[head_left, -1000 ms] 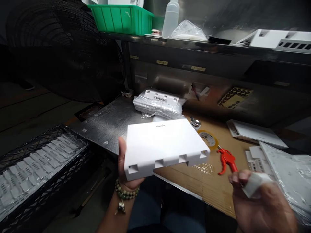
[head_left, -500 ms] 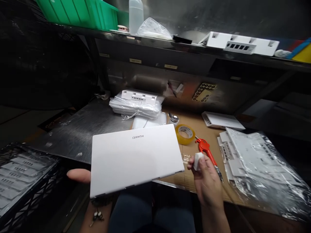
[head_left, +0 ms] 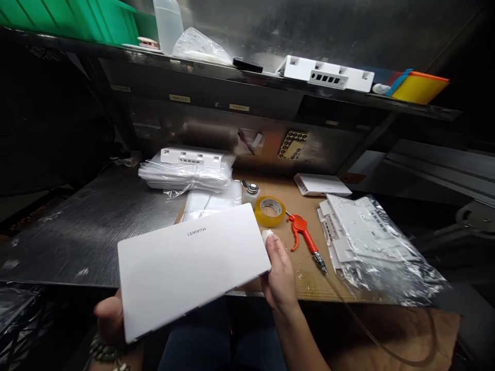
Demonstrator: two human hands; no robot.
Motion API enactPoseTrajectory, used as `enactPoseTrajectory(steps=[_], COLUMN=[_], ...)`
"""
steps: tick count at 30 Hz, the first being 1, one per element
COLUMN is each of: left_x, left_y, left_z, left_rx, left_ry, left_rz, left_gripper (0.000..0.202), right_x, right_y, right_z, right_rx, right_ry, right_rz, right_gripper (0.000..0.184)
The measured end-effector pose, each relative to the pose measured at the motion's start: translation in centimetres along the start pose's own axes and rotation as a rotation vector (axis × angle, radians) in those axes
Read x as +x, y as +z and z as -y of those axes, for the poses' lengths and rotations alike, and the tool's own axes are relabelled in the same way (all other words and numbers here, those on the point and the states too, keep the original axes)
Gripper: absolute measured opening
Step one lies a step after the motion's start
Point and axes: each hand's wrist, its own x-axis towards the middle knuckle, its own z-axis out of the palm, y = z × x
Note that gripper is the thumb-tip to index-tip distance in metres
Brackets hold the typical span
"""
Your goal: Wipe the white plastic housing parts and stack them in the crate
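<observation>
A white plastic housing panel (head_left: 189, 273) with HUAWEI lettering is tilted over the front edge of the bench. My left hand (head_left: 110, 317) grips its left end from below; only the thumb side shows, the other fingers being hidden under the panel. At the right end is my right hand (head_left: 280, 270), its fingers closed around a small white pad (head_left: 266, 235), possibly a folded cloth. That hand touches or nearly touches the panel's edge. Just beyond lie a roll of yellow tape (head_left: 269, 212) and a red air blow gun (head_left: 303, 234) with its hose.
Bagged white housings (head_left: 371, 242) lie on the cardboard at right, with a white casing (head_left: 323, 184) behind. A stack of plastic bags (head_left: 185, 175) and a pump bottle (head_left: 250, 193) stand farther back. The overhead shelf (head_left: 216, 72) carries a green bin (head_left: 69, 20).
My right hand has moved in with the white pad to the panel's right edge. The panel has tilted more and come lower left. The view has swung right.
</observation>
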Motion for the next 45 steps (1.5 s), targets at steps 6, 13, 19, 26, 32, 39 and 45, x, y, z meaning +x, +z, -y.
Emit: enactPoseTrajectory(steps=[6,13,19,26,32,39,45], left_x=[-0.8,0.8,1.2,1.3,2.0,1.8,1.6], left_y=[-0.4,-1.1,-1.0,1.5,0.7,0.0,1.3], left_z=[1.5,-0.3,-1.2,-2.2,-2.1,-3.3,-6.2], left_rx=[-0.816,-0.317,-0.402,-1.252,-1.838,-1.929,-1.929], left_ry=[-0.054,0.61,0.647,0.37,-0.123,-0.4,-0.245], left_rz=[-0.316,-0.119,0.024,-0.422,0.182,-0.088,-0.091], left_gripper=[0.02,0.027,0.026,0.091,0.07,0.079,0.079], right_x=[1.7,2.9,2.9,1.1,0.7,1.5,-4.9], right_y=[-3.0,-3.4,-3.1,-2.2,-2.5,-4.1,3.0], right_z=[1.2,3.4,3.5,3.6,3.0,3.9,3.1], right_rx=[-0.401,-0.095,0.137,0.153,0.046,-0.641,-0.83], right_ry=[-0.406,-0.127,-0.002,-0.237,-0.316,-0.662,-0.812], right_rz=[-0.011,0.039,-0.004,0.102,0.163,-0.084,0.568], right_gripper=[0.031,0.039,0.037,0.049,0.027,0.024,0.022])
